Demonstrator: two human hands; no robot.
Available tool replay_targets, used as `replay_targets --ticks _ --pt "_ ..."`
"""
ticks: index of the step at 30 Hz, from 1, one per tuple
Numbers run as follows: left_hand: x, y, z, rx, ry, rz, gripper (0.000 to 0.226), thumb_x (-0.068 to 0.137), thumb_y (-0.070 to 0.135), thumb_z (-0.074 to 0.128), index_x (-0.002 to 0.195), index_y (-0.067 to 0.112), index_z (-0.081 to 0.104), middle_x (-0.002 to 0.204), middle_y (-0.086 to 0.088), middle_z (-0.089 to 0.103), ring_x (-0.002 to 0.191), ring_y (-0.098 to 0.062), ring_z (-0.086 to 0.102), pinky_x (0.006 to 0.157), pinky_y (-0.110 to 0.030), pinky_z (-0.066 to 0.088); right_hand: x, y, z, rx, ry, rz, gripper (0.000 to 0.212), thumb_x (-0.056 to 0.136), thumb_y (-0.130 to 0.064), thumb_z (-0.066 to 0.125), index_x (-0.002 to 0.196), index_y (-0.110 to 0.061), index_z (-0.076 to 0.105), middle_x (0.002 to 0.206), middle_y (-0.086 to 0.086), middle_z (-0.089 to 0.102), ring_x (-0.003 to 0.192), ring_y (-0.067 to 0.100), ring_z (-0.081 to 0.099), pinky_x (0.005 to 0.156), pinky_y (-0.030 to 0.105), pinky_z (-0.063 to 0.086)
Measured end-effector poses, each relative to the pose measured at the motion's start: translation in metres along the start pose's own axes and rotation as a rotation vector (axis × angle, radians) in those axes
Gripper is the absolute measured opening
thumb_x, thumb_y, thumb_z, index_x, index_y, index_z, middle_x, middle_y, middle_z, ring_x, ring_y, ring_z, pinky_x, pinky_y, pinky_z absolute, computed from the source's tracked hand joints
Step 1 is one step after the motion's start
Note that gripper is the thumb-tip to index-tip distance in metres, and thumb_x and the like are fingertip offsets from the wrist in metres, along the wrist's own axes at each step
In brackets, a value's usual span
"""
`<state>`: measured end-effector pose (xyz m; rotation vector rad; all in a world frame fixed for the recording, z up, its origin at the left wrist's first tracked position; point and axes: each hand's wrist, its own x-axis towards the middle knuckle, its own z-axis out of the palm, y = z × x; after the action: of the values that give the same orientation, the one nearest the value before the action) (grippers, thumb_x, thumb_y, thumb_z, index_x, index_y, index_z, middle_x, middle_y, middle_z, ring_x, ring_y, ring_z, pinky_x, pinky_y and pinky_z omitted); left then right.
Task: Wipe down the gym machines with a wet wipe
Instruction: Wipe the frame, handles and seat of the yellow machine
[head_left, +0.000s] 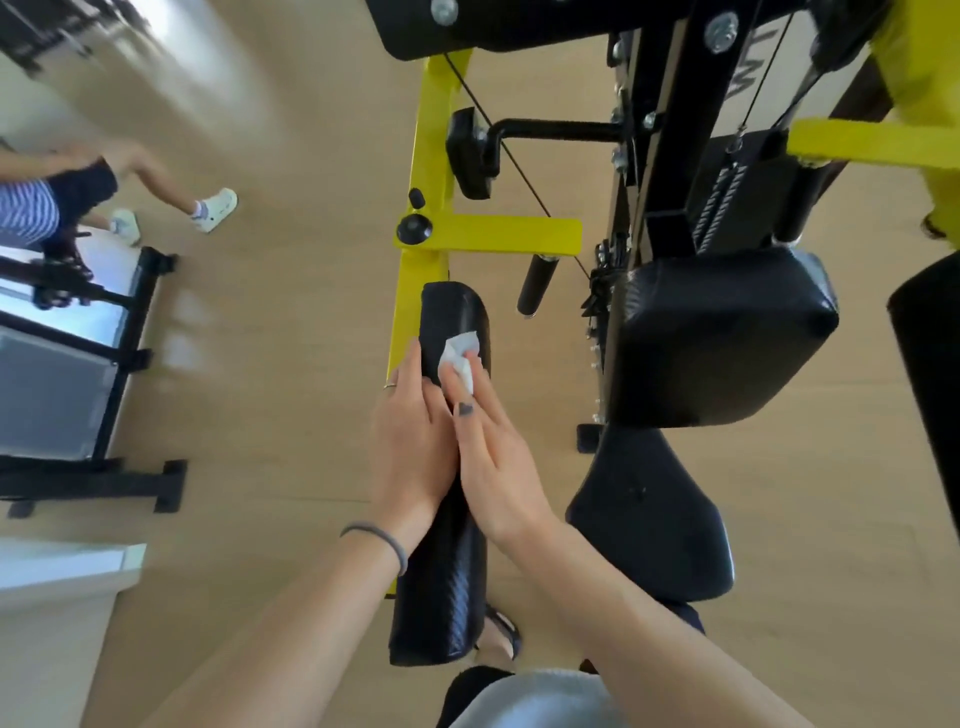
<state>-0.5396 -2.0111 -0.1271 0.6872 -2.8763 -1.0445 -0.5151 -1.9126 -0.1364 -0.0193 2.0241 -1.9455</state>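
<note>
Nearest the camera, two bare forearms reached forward over a long black padded arm rest (441, 582) that ran away from the wearer, its textured cover catching the light. A sandalled foot (501, 636) showed on the pale wooden floor (270, 415) just beside the pad's near end. The left wrist carried a grey hair tie (376, 540). The left hand (410, 441) lay on the pad's left edge, fingers loosely curved around the side and bracing it rather than gripping tightly; a thin ring sat on one finger. The right hand (493, 457) rested flat beside it, touching it, and its fingertips pressed a crumpled white wet wipe (460, 358) against the top of the pad, toward the far end. The wipe was pinned under the fingers, not clenched in a fist. To the right stood a black seat cushion (654, 519) and, beyond it, a bulkier black back pad (722, 332) mounted on the machine's upright. Past the arm rest, the yellow frame (426, 156) branched into a crossbar with a black knob (414, 228), a small black roller handle (537, 283) hanging near it. Farther off, black uprights, cables and a weight stack (727, 192) filled the upper right. At the far left another person's legs and white shoes (215, 210) appeared near a black rack (119, 332), blurred.
</note>
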Motion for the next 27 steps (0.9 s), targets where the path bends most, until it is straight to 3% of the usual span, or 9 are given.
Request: replay_targets --ticks 5,10,13,15,19,23,27 --pt "-0.003 0.009 -0.002 0.026 -0.003 0.048 0.054 0.105 0.019 0.035 0.159 0.024 0.029 0.154 -0.004 0.046 0.132 -0.021 0.047 0.092 -0.023 0.037 0.074 -0.018 -0.013 -0.075 0.062 -0.011 0.046 0.112 -0.047 0.023 0.157 -0.045 0.027 0.167 -0.018 0.023 0.153 0.004 0.020 0.125 0.038 0.023" --pt "-0.003 0.006 -0.001 0.082 -0.009 0.115 0.056 0.105 0.026 0.038 0.159 0.033 0.025 0.153 0.003 0.046 0.123 -0.014 0.048 0.076 -0.014 0.026 0.014 -0.003 -0.007 0.051 0.017 0.010 0.046 0.111 -0.046 0.025 0.156 -0.043 0.033 0.166 -0.025 0.020 0.149 -0.012 0.013 0.126 0.025 0.017" --pt "-0.002 0.004 0.000 0.058 0.005 0.091 0.053 0.105 0.026 0.037 0.156 0.038 0.032 0.151 0.007 0.047 0.121 -0.010 0.049 0.081 -0.016 0.031 0.018 -0.006 -0.007 0.135 0.010 0.088 0.045 0.110 -0.050 0.028 0.153 -0.047 0.038 0.163 -0.031 0.022 0.147 -0.016 0.015 0.126 0.024 0.017" --pt "-0.002 0.006 0.000 0.059 0.000 0.077 0.052 0.105 0.027 0.035 0.156 0.039 0.031 0.153 0.008 0.045 0.123 -0.010 0.047 0.084 -0.018 0.032 0.044 -0.016 -0.011 0.068 0.031 0.067 0.050 0.107 -0.060 0.026 0.155 -0.048 0.034 0.162 -0.029 0.025 0.148 -0.010 0.020 0.125 0.028 0.021" --pt "-0.002 0.006 0.000 0.071 0.029 0.119 0.052 0.105 0.022 0.038 0.156 0.032 0.035 0.152 0.005 0.047 0.121 -0.008 0.045 0.079 -0.009 0.026 0.086 -0.018 -0.014 0.019 0.088 0.059 0.054 0.102 -0.070 0.022 0.150 -0.051 0.038 0.151 -0.020 0.049 0.139 0.005 0.044 0.115 0.031 0.035" --pt "-0.002 0.005 0.001 0.095 0.034 0.151 0.052 0.106 0.022 0.038 0.157 0.029 0.034 0.148 0.002 0.049 0.115 -0.011 0.048 0.079 -0.012 0.028 0.107 -0.006 -0.012 0.113 0.155 0.141 0.056 0.103 -0.067 0.023 0.149 -0.043 0.045 0.152 -0.015 0.049 0.136 0.003 0.044 0.113 0.027 0.033" --pt "-0.003 0.004 0.001 0.113 0.027 0.154 0.052 0.106 0.024 0.036 0.158 0.030 0.031 0.148 0.001 0.049 0.118 -0.013 0.049 0.084 -0.015 0.030 0.119 0.008 -0.010 0.162 0.159 0.326 0.061 0.096 -0.069 0.021 0.141 -0.044 0.052 0.139 -0.004 0.062 0.132 0.020 0.055 0.115 0.044 0.040"
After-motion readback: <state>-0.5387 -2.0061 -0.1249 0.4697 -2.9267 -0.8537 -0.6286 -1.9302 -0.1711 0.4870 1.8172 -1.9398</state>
